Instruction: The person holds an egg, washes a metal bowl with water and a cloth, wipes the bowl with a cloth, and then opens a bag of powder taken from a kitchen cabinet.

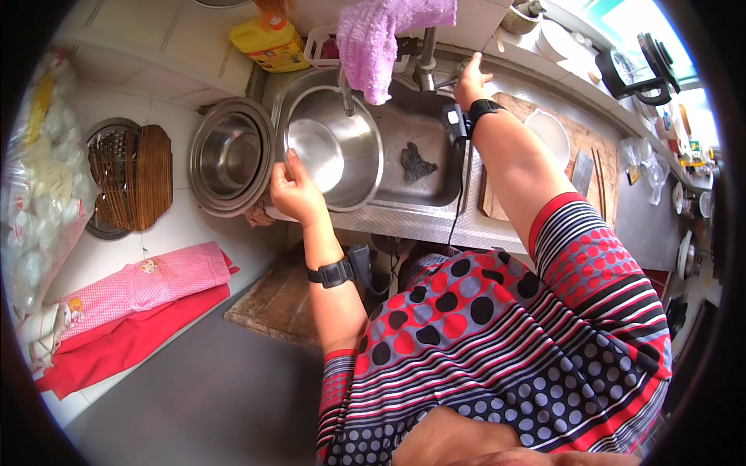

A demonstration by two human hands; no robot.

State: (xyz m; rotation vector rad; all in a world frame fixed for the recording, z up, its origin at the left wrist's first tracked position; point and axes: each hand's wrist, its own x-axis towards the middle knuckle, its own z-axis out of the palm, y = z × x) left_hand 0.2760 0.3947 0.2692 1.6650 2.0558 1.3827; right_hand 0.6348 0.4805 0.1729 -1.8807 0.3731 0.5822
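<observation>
My left hand (297, 189) grips the near-left rim of a stainless steel basin (364, 154), with the thumb over the edge. The basin sits in the left part of the metal sink (449, 180), beneath the faucet spout (348, 103). A bright patch lies on its bottom; whether it holds water is unclear. My right hand (473, 81) reaches behind the sink beside the faucet (426, 73) and its side lever. The far fingers are partly hidden, so their contact with the lever cannot be made out. A dark scrubbing cloth (416, 163) lies on the sink floor.
Nested metal basins (201, 157) lean left of the sink. A lilac towel (373, 52) hangs over the faucet. A yellow jug (269, 45) stands behind. On the right, a wooden cutting board (495, 189) carries a white bowl (548, 137), a knife (581, 173) and chopsticks (599, 180).
</observation>
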